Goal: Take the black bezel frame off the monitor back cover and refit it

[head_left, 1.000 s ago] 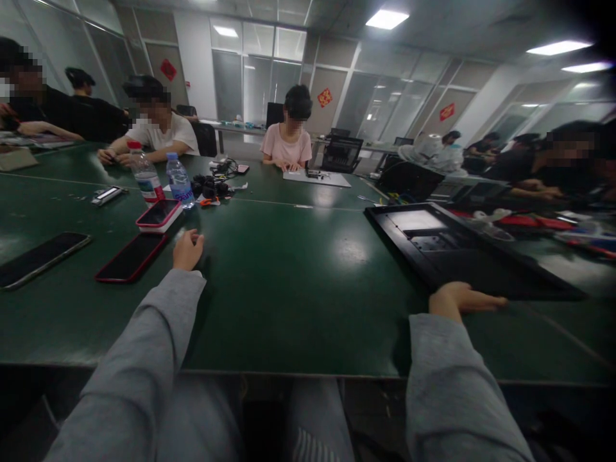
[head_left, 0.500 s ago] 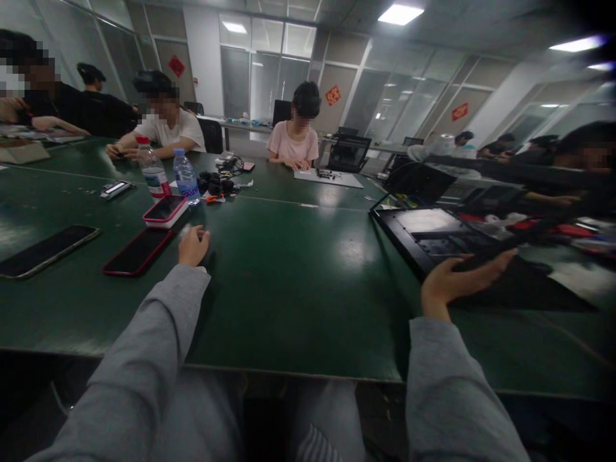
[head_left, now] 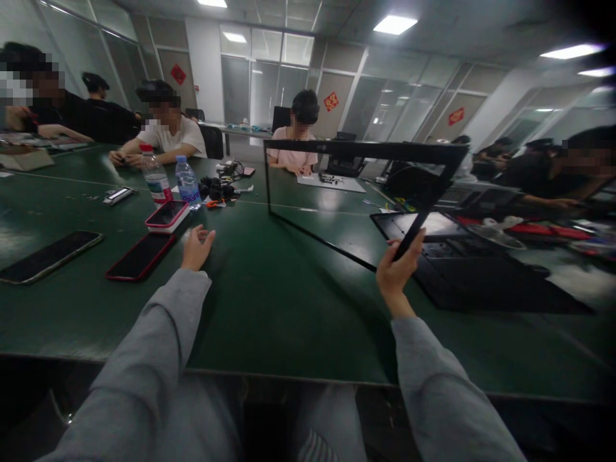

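A thin black laptop screen bezel [head_left: 366, 150] is raised above the table at a tilt, and I see the room through its opening. My right hand [head_left: 398, 274] grips its right side, fingers wrapped round the strip. Behind and to the right of that hand lie black laptop panels [head_left: 495, 279], partly covered by the hand and bezel. My left hand [head_left: 197, 249] rests on the table with fingers apart and nothing in it. Just left of it lie a red-edged phone [head_left: 139, 258] and a pink-rimmed phone [head_left: 167, 215] on a white box-like thing.
Two bottles, one red-capped [head_left: 154, 176] and one blue-capped [head_left: 187, 183], stand behind the phones. Black cables [head_left: 216, 188] lie beside them. Another phone [head_left: 51, 256] is at the far left of the green table [head_left: 269, 308]. Several people sit around, one opposite [head_left: 289, 154].
My right hand has swung the bezel from the far right leftward and upright over the table, and its fingers have closed round it. My left hand stays almost where it was.
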Demonstrator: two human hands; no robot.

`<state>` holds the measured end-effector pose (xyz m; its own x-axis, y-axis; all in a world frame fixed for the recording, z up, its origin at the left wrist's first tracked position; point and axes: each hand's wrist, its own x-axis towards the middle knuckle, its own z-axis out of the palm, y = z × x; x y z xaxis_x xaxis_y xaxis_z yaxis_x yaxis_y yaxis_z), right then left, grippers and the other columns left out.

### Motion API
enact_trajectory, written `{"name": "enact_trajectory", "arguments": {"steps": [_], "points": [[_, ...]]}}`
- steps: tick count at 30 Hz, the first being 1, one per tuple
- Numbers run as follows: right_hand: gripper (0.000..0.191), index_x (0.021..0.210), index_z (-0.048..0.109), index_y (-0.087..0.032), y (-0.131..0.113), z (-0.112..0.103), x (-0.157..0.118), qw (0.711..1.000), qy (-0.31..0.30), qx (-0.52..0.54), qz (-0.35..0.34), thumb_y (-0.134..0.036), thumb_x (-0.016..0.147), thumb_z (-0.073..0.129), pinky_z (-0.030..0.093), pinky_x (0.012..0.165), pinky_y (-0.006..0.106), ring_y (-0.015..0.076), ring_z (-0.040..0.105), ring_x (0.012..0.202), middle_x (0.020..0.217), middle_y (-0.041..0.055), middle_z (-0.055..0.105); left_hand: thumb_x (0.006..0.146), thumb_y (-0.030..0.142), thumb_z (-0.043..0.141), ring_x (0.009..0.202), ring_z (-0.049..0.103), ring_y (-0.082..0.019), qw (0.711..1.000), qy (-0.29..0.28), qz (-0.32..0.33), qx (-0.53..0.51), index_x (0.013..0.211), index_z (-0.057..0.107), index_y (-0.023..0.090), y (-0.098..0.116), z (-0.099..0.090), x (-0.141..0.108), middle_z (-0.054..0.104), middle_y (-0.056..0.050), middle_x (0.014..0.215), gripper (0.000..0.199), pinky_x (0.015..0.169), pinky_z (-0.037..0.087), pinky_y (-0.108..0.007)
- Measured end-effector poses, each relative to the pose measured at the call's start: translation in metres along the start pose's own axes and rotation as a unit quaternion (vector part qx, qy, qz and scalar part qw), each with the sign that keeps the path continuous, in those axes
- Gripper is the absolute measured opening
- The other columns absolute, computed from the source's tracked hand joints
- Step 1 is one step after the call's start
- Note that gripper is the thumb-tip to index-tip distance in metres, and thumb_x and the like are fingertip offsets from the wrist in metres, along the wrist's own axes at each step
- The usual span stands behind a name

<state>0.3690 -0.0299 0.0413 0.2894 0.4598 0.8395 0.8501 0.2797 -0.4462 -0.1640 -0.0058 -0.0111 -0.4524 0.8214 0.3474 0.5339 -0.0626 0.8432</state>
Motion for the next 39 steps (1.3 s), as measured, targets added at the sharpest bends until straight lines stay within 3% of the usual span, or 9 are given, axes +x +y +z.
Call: {"name": "enact_trajectory", "arguments": {"steps": [5, 7, 9, 11, 14, 17, 23, 29, 39], "points": [[0.064, 0.158, 0.024, -0.019, -0.016, 0.022, -0.013, 0.994, -0.045, 0.081, 0.057, -0.042, 0.1, 0.032, 0.051, 0.093, 0.041, 0.02, 0.064, 0.085, 0.097, 0.0061, 0.064, 0.076, 0.047, 0.077, 0.128, 0.058, -0.026, 0.992, 0.002, -0.05, -0.116, 0.147, 0.043, 0.016, 0.007, 0.007, 0.001, 0.05, -0.021, 0.149, 0.085, 0.102, 0.05, -0.037], [0.062, 0.157, 0.027, -0.019, -0.019, 0.032, -0.017, 0.992, -0.062, 0.091, 0.063, -0.043, 0.1, 0.032, 0.051, 0.091, 0.039, 0.0195, 0.063, 0.083, 0.097, 0.0054, 0.063, 0.074, 0.047, 0.079, 0.128, 0.059, -0.026, 0.987, -0.009, -0.068, -0.148, 0.146, 0.046, 0.018, 0.01, 0.005, 0.0, 0.053, -0.02, 0.147, 0.085, 0.102, 0.05, -0.036], [0.059, 0.154, 0.03, -0.019, -0.019, 0.043, -0.018, 0.99, -0.063, 0.101, 0.07, -0.044, 0.101, 0.032, 0.051, 0.09, 0.038, 0.019, 0.062, 0.082, 0.097, 0.0053, 0.063, 0.072, 0.051, 0.079, 0.118, 0.064, -0.025, 0.979, -0.026, -0.078, -0.184, 0.139, 0.055, 0.016, 0.011, 0.001, 0.001, 0.065, -0.017, 0.131, 0.079, 0.098, 0.052, -0.036], [0.055, 0.149, 0.036, -0.018, -0.016, 0.053, -0.018, 0.988, -0.054, 0.109, 0.091, -0.045, 0.101, 0.031, 0.051, 0.089, 0.037, 0.0185, 0.061, 0.08, 0.094, 0.0048, 0.062, 0.07, 0.055, 0.078, 0.099, 0.07, -0.023, 0.971, -0.025, -0.095, -0.218, 0.122, 0.066, 0.014, 0.012, -0.002, 0.002, 0.072, -0.011, 0.102, 0.067, 0.089, 0.054, -0.035], [0.051, 0.14, 0.043, -0.018, -0.006, 0.069, -0.018, 0.981, -0.063, 0.122, 0.138, -0.048, 0.1, 0.032, 0.05, 0.087, 0.036, 0.018, 0.06, 0.077, 0.089, 0.0033, 0.062, 0.069, 0.059, 0.075, 0.068, 0.066, -0.017, 0.967, -0.006, -0.109, -0.232, 0.092, 0.071, 0.014, 0.014, -0.004, 0.002, 0.059, 0.0, 0.062, 0.051, 0.071, 0.053, -0.031], [0.05, 0.135, 0.045, -0.018, 0.008, 0.082, -0.02, 0.968, -0.109, 0.143, 0.176, -0.052, 0.099, 0.034, 0.051, 0.083, 0.036, 0.0178, 0.06, 0.073, 0.086, 0.0023, 0.062, 0.073, 0.057, 0.072, 0.051, 0.054, -0.014, 0.973, -0.016, -0.098, -0.21, 0.076, 0.069, 0.016, 0.014, -0.004, 0.002, 0.043, 0.005, 0.049, 0.041, 0.059, 0.048, -0.03], [0.046, 0.122, 0.048, -0.02, 0.026, 0.093, -0.023, 0.947, -0.159, 0.175, 0.219, -0.057, 0.095, 0.042, 0.053, 0.083, 0.037, 0.0185, 0.064, 0.076, 0.083, 0.0015, 0.063, 0.075, 0.057, 0.07, 0.041, 0.038, -0.009, 0.973, -0.043, -0.08, -0.212, 0.07, 0.066, 0.018, 0.013, -0.003, 0.002, 0.035, 0.007, 0.044, 0.04, 0.049, 0.039, -0.028], [0.038, 0.105, 0.049, -0.022, 0.031, 0.097, -0.023, 0.936, -0.186, 0.178, 0.241, -0.057, 0.092, 0.045, 0.054, 0.083, 0.04, 0.0189, 0.065, 0.076, 0.081, 0.0019, 0.063, 0.075, 0.056, 0.071, 0.042, 0.037, -0.009, 0.967, -0.065, -0.075, -0.234, 0.072, 0.067, 0.016, 0.008, -0.001, 0.005, 0.033, 0.008, 0.042, 0.04, 0.048, 0.035, -0.026], [0.03, 0.108, 0.047, -0.021, 0.034, 0.096, -0.026, 0.937, -0.208, 0.162, 0.229, -0.046, 0.092, 0.042, 0.053, 0.085, 0.042, 0.021, 0.065, 0.081, 0.085, 0.0046, 0.063, 0.076, 0.055, 0.071, 0.042, 0.035, -0.008, 0.965, -0.073, -0.08, -0.237, 0.075, 0.068, 0.015, 0.018, -0.004, 0.0, 0.033, 0.008, 0.043, 0.04, 0.048, 0.033, -0.025]]}}
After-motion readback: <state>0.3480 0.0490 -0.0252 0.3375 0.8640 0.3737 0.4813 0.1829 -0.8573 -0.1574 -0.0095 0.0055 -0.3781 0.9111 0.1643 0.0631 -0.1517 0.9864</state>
